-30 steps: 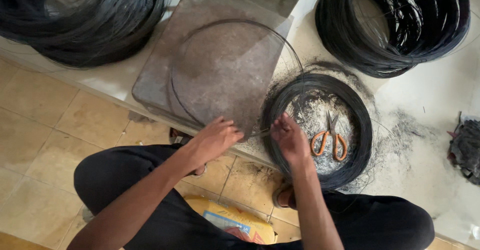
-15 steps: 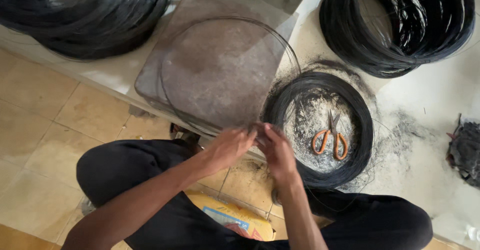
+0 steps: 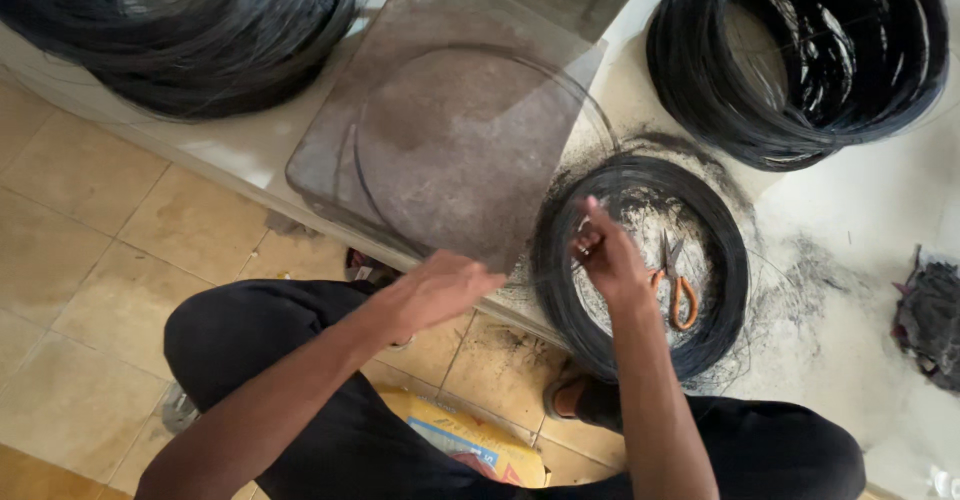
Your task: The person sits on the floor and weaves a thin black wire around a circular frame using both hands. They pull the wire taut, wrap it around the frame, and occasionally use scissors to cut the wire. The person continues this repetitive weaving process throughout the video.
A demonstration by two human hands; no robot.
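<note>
big coil (image 3: 180, 35) fills 10–11 o'clock on the ledge, second big coil (image 3: 800, 55) at 1–2 o'clock, both well apart from the hands. grey slab (image 3: 440, 150) sits at 12 o'clock, its near edge overhanging the ledge (image 3: 250, 155), with a thin wire loop (image 3: 480, 140) lying on it. small coil (image 3: 640, 260) at centre-right, about 3 o'clock from the slab, ringed by black dust. orange-handled scissors (image 3: 675, 280) lie inside the small coil. dark rag (image 3: 930, 320) at the 3 o'clock edge of frame.

right hand (image 3: 605, 260) hovers over the small coil's inner left side, fingertips pinched together on what looks like a strand of wire; too fine to be sure. left hand (image 3: 440, 290) is at the slab's near edge, blurred, fingers half curled; cannot tell if it holds anything.

to do it well, my read: keep the pinch tight near the strand end, pull up and clear of the coil so turns don't snag, steady the loop with the left hand.

edges and room: slab lip and ledge drop sit just under the left hand; knees (image 3: 260, 340) crowd 6–7 o'clock. scissors are near the right wrist, blades pointing to 12. open room lies at 4–5 o'clock on the pale floor (image 3: 850, 360) and between the slab and the right big coil.
</note>
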